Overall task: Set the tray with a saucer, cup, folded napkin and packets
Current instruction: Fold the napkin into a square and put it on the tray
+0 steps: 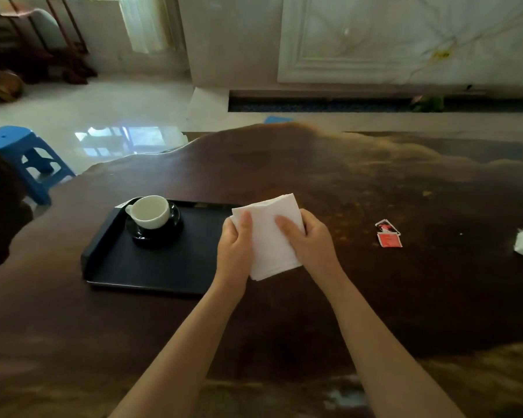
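My left hand point(234, 239) and right hand point(310, 239) each grip a side of the napkin point(269, 236), long axis running away from me, over the tray point(151, 267) at its right edge; left hand nearer. Packets point(388, 235) on worktop point(284, 327), print unreadable

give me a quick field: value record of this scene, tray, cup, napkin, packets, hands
tray: black tray on the wooden table
saucer: dark saucer at the tray's far left
cup: white cup upright on the saucer, looks empty
napkin: white napkin held above the tray's right edge, not yet laid down
left hand: left hand grips the napkin's left side
right hand: right hand grips its right side
packets: two red packets on the table, right of the tray
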